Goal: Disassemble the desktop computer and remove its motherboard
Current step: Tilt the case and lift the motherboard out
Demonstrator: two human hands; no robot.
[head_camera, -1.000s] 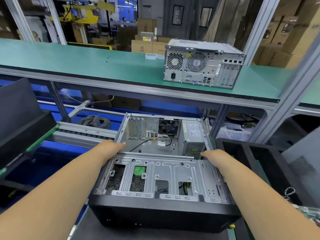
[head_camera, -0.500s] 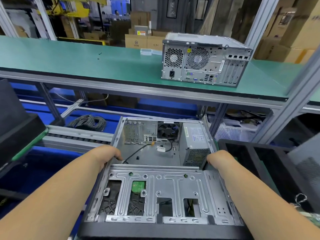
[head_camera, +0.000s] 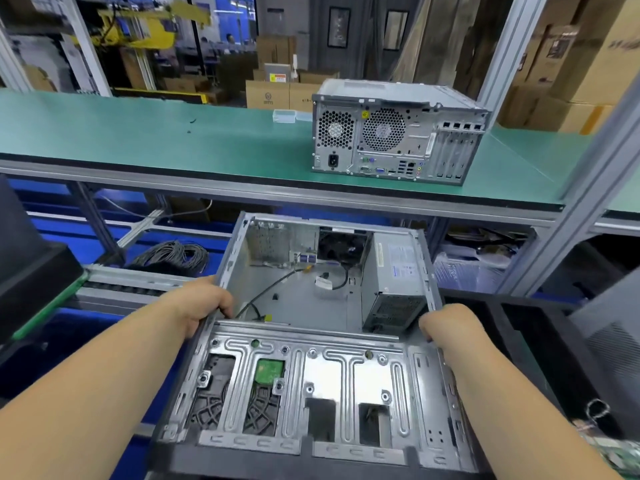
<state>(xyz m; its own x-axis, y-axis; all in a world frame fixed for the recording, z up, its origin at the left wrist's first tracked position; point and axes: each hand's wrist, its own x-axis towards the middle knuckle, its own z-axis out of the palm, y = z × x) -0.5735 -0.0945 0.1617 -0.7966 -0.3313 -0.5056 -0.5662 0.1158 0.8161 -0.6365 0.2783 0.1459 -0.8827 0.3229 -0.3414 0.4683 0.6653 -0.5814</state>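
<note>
Two hands hold the open chassis (head_camera: pixel 311 341) by its side walls: left hand (head_camera: pixel 204 306) curled over the left rim, right hand (head_camera: pixel 450 327) gripping the right rim. Between them the motherboard bay shows bare metal, board apparently already out. Beyond the grips, power supply (head_camera: pixel 394 285), rear fan (head_camera: pixel 341 249) and loose cables (head_camera: pixel 277 289) remain. Farther off, a closed computer (head_camera: pixel 394 133) sits on the green bench (head_camera: pixel 138 140), untouched.
</note>
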